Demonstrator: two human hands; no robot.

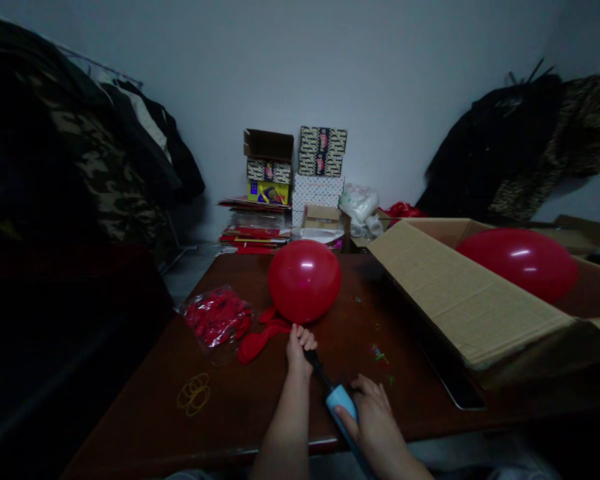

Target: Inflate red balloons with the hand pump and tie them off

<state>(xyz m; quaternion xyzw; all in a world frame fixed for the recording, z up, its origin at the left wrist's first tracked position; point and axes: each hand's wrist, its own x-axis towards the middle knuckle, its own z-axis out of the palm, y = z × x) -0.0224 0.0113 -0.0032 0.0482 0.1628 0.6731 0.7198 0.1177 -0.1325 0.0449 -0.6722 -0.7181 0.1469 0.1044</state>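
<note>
An inflated red balloon [305,280] rises just above my left hand [300,348], whose fingers are closed round its neck. The black end of a hand balloon pump [342,402] meets that hand, and its light blue body slants down toward me. My right hand [380,420] holds the blue body, thumb on one side and fingers on the other. Limp red balloons [260,341] lie left of my left hand. Beside them is a clear bag of red balloons [219,315]. The neck of the inflated balloon is hidden by my fingers.
An open cardboard box [475,293] with another inflated red balloon [520,261] stands at the right. A phone-like dark slab [455,380] lies beside it. Yellow rubber bands [194,395] and small coloured bits [379,355] are on the brown table [240,400]. Stacked boxes [321,150] stand behind.
</note>
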